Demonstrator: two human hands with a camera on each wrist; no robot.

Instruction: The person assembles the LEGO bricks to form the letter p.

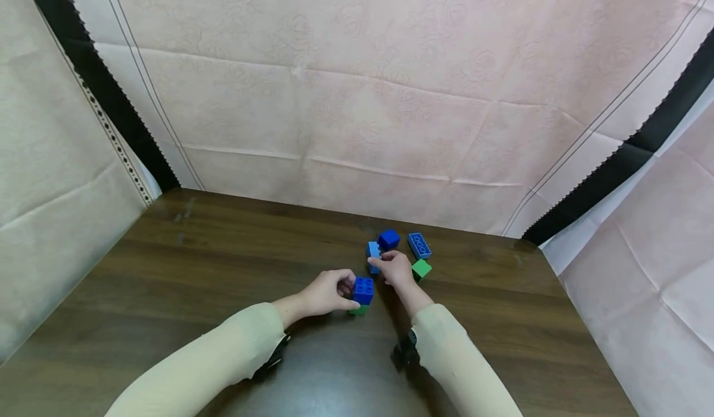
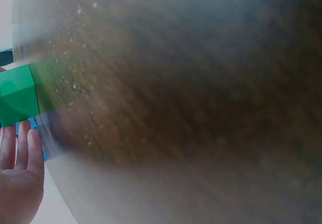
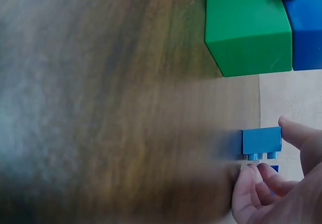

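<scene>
In the head view my left hand (image 1: pixel 329 294) holds a small stack, a dark blue brick (image 1: pixel 364 288) on a green brick (image 1: pixel 359 310), with its thumb at the near side. The left wrist view shows several fingertips (image 2: pixel 23 126) at the green brick (image 2: pixel 20 94). Farther off, my right hand (image 1: pixel 397 268) pinches a light blue brick (image 1: pixel 372 251) that lies on its side, studs towards the fingers. In the right wrist view the thumb (image 3: pixel 285 123) is at the upper edge of this light blue brick (image 3: pixel 261 140) and curled fingertips are right at the studs.
Past the right hand lie a dark blue brick (image 1: pixel 388 239), a blue brick (image 1: pixel 419 245) with studs up, and a green brick (image 1: pixel 421 269). All are on the brown wooden table (image 1: pixel 223 243). Pale patterned cloth (image 1: pixel 346 107) hangs behind the table's far edge.
</scene>
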